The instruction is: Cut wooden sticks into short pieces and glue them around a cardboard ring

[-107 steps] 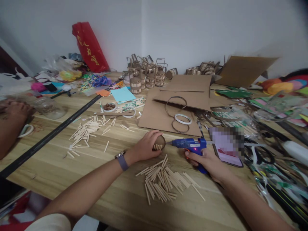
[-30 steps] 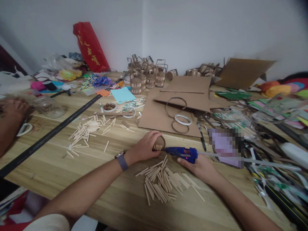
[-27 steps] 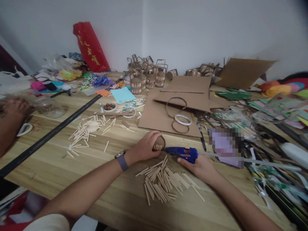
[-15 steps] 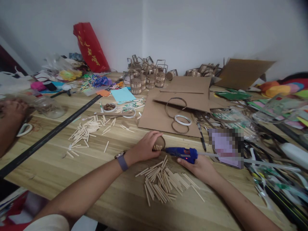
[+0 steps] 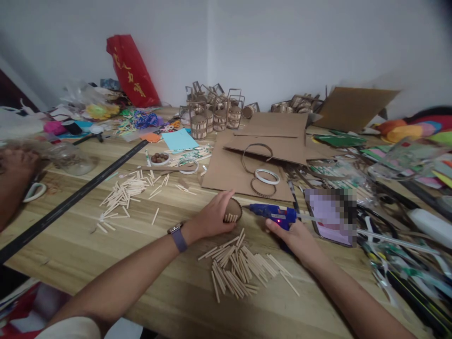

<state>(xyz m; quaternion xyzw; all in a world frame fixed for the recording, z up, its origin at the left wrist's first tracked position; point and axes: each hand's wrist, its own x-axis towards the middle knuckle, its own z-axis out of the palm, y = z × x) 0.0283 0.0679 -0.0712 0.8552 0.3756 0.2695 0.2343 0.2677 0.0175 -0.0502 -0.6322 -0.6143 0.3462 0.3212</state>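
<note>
My left hand (image 5: 213, 215) is closed on the left side of a round cardboard piece (image 5: 234, 207) with a corrugated rim. Several short wooden sticks (image 5: 230, 218) stand in a row along its near inner edge. In my right hand (image 5: 291, 235) is a blue hot glue gun (image 5: 270, 212), its red light on and a long glue stick (image 5: 391, 236) trailing from its back. The nozzle points left, a short gap from the cardboard round. A loose pile of wooden sticks (image 5: 236, 268) lies on the table just below both hands.
A second stick pile (image 5: 127, 193) lies to the left, beside a long black strip (image 5: 77, 197). Flat cardboard (image 5: 219, 165) carries rings and tape (image 5: 267, 176). Small finished baskets (image 5: 198, 127) stand behind. A phone (image 5: 332, 216) lies right. Another person's hand (image 5: 19, 162) is far left.
My right hand has drawn the glue gun back to the right and slightly up, so its nozzle is now off the cardboard round. My left hand keeps its hold.
</note>
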